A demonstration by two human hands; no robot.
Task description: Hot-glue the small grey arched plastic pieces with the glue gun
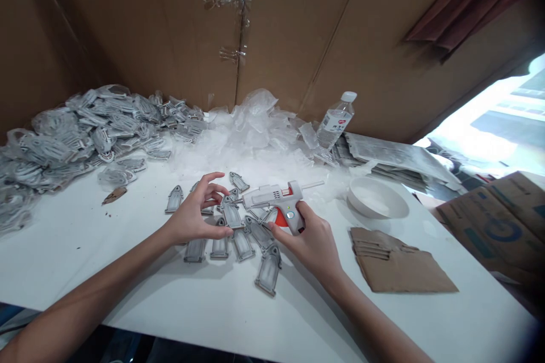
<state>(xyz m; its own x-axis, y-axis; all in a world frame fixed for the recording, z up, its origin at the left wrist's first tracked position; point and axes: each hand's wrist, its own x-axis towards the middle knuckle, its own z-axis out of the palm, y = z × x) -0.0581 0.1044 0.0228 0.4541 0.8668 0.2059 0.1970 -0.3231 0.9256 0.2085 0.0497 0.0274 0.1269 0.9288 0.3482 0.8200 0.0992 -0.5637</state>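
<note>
My right hand [313, 238] grips the handle of a white glue gun [276, 197] with an orange trigger, its nozzle pointing left over a cluster of grey arch-shaped plastic pieces [238, 235] lying on the white table [213, 300]. My left hand [198, 212] hovers over the left side of that cluster with its fingers curled and apart, the fingertips close to one piece [231, 214] just under the nozzle. I cannot make out anything held in the left hand.
A heap of bagged grey pieces [80, 130] fills the back left. Crumpled clear bags [259, 125] and a water bottle [335, 120] stand at the back. A white bowl [377, 197], cardboard sheets [395, 264] and stacked packets [395, 159] lie right. Cardboard walls surround the table.
</note>
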